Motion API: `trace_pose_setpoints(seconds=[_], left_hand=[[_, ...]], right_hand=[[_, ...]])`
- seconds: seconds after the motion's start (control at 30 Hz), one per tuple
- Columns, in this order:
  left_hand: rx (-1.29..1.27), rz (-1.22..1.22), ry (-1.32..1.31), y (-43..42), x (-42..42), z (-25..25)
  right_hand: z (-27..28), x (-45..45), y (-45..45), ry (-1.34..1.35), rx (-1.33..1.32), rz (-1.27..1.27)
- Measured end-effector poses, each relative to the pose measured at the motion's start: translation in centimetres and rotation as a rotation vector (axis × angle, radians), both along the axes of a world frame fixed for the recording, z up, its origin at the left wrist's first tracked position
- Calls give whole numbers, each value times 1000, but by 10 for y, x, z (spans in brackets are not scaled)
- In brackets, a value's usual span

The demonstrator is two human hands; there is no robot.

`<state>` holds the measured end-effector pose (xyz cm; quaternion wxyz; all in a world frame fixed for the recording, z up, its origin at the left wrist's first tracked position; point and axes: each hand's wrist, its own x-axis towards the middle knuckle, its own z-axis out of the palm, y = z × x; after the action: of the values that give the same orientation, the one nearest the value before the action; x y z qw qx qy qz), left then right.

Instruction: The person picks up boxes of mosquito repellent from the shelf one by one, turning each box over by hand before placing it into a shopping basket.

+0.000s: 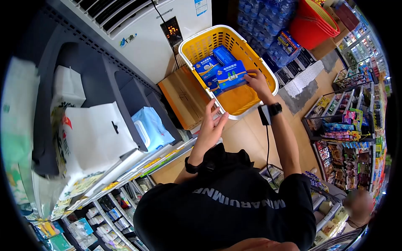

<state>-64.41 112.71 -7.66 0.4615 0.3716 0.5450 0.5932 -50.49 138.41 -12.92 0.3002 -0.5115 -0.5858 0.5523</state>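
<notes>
A yellow shopping basket (188,47) with a white rim stands ahead of me. My right hand (258,85) reaches over its right side and grips the edge of a blue box (231,75) printed with small bottles. More boxes lie under and behind it: a blue box (206,67) on the left and another blue box (224,54) at the back. Near the basket's front left corner is my left hand (213,127), fingers apart and nothing in it. Whether its fingertips touch the rim, I cannot tell.
A cardboard carton (184,98) sits left of the basket, beside a white appliance (144,46). Water bottle packs (266,25) and a red bucket (312,25) stand behind. Shelves with tissue packs (98,131) line the left; snack racks (343,121) the right. A person (358,207) is at lower right.
</notes>
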Motion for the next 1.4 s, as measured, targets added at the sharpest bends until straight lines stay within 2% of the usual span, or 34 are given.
trace_pose_setpoints(seconds=[0.07,0.13,0.23,0.33,0.47,0.83,1.07,1.17,1.23,1.27,1.3,1.37,1.4], left_hand=[[-24,-15,20,5,-5,-5],[-33,-16,9,8,-6,-6],[-45,-20,-3,12,-8,-9],[-49,-25,-3,13,-8,-5],[-41,-56,-16,14,-13,-5],[-60,-78,5,13,-15,-4],[-45,-90,47,13,-15,-6],[-69,-104,26,13,-16,-8],[-85,-97,-8,12,-15,-5],[-105,-86,-41,12,-14,-4],[-105,-93,-44,12,-12,-3],[-18,-31,15,10,-8,0],[-17,-40,13,9,-7,4]], right_hand=[[-13,-15,13,-74,-3,21],[-21,-28,23,-178,-163,119],[-64,-40,49,-225,-230,164],[-72,-45,60,-341,-231,255],[-80,-49,65,-445,-196,356],[-115,-75,64,-529,19,416],[-99,-82,48,-473,11,348],[-106,-86,59,-614,81,344],[-110,-82,68,-576,235,364],[-102,-79,66,-565,285,368],[-62,-76,53,-485,199,315],[-36,-60,53,-325,-83,409],[-6,-51,31,-178,-71,320]])
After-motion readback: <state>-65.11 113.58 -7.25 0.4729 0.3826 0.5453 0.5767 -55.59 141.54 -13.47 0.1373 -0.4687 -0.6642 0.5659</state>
